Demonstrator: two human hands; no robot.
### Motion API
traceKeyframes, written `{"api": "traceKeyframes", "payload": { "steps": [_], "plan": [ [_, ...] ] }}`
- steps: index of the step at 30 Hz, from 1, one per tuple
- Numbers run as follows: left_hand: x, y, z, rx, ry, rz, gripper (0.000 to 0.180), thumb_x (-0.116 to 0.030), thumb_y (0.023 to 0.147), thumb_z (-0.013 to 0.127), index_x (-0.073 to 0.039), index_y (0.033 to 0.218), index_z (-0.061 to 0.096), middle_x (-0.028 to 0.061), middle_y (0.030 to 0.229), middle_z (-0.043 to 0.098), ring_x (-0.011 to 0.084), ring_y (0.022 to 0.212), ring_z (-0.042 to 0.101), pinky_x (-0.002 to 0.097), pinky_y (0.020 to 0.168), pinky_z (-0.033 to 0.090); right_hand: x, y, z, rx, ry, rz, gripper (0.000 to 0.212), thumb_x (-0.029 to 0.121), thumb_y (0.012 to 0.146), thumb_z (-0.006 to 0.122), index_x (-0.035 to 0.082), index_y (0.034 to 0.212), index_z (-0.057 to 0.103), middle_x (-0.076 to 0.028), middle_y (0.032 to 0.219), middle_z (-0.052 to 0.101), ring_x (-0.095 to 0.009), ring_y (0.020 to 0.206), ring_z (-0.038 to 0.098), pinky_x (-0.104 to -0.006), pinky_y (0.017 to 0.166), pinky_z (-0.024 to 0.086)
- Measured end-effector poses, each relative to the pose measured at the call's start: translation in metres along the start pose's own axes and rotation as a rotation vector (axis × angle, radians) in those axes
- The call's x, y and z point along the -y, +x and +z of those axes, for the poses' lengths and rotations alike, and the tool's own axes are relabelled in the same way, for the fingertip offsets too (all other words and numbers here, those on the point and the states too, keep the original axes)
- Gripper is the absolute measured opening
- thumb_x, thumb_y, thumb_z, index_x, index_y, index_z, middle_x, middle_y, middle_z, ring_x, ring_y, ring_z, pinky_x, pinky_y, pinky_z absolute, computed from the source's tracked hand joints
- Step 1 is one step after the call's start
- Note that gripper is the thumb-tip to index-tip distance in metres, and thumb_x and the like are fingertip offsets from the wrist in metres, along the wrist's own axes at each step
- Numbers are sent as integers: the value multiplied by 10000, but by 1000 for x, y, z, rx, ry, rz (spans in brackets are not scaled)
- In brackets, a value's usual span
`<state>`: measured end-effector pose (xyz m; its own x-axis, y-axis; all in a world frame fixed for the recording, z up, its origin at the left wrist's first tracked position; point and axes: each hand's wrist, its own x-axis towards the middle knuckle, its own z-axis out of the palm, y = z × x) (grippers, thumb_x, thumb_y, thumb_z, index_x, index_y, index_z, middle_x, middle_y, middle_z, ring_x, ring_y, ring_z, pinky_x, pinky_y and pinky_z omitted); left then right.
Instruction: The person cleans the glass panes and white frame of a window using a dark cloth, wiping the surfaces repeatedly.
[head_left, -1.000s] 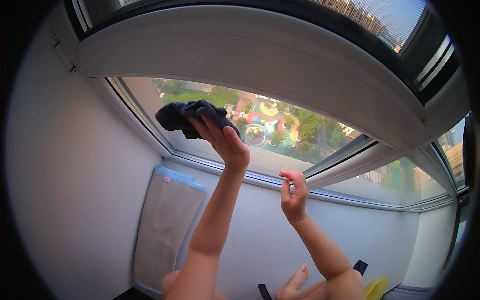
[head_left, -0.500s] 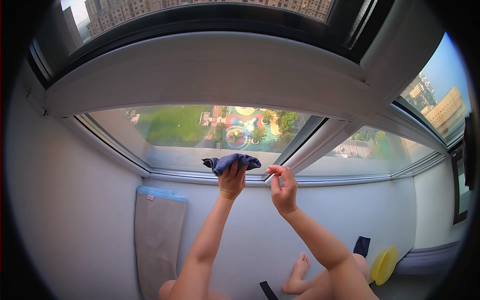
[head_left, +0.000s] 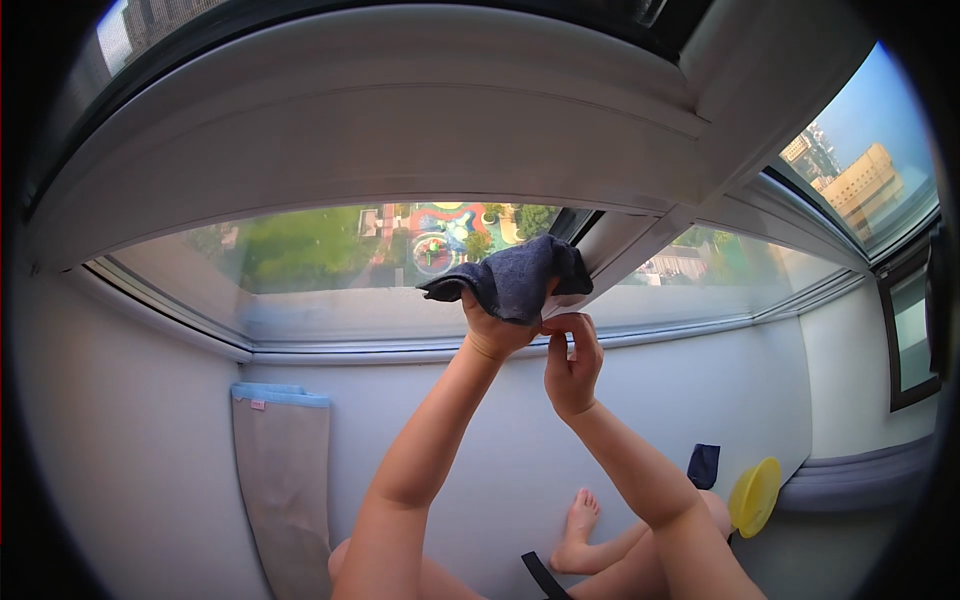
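A dark blue cloth (head_left: 515, 280) is bunched in my left hand (head_left: 495, 328), its fingers mostly hidden under the fabric. The cloth lies against the white upright window post (head_left: 610, 255), near the lower corner of the window pane (head_left: 330, 255). Just below and to the right, my right hand (head_left: 573, 368) is closed in a pinch beside the left wrist, its fingertips at the sill. Whatever the pinch may hold is too small or hidden to make out.
A white window ledge (head_left: 390, 130) spans above the pane. A grey folded mat with a blue edge (head_left: 285, 460) leans on the wall at left. At right are a yellow basin (head_left: 756, 497), a dark blue cloth piece (head_left: 703, 466) and a grey rolled edge (head_left: 850, 475). My bare foot (head_left: 577, 530) is below.
My left hand has moved the cloth rightward and up onto the window post, where it is spread wider. My right hand has come close beside the left. The view has shifted slightly.
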<state>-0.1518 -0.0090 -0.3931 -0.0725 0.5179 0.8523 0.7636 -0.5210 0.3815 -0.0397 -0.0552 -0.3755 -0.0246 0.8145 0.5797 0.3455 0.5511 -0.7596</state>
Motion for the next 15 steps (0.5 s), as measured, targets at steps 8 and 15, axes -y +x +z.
{"api": "traceKeyframes", "payload": {
  "steps": [8, 15],
  "plan": [
    [37, -89, 16, 172, -7, -49, 216, -116, 704, 610, -97, 918, 638, 68, 948, 608, 270, 836, 585, 375, 675, 444, -7, -2, 12, 49, 20, -17, 176, -110, 762, 457, 13, 839, 557, -67, 776, 576, -195, 742, 555, -278, 702, 446],
    [112, -211, 25, 515, 418, 354, 316, -214, 711, 570, -168, 1020, 615, -4, 1120, 560, 190, 1103, 478, 339, 968, 316, -5, -4, 13, 58, 53, 23, 182, -98, 799, 438, 6, 891, 556, -45, 826, 566, -117, 778, 549, -223, 740, 437]
  ]
}}
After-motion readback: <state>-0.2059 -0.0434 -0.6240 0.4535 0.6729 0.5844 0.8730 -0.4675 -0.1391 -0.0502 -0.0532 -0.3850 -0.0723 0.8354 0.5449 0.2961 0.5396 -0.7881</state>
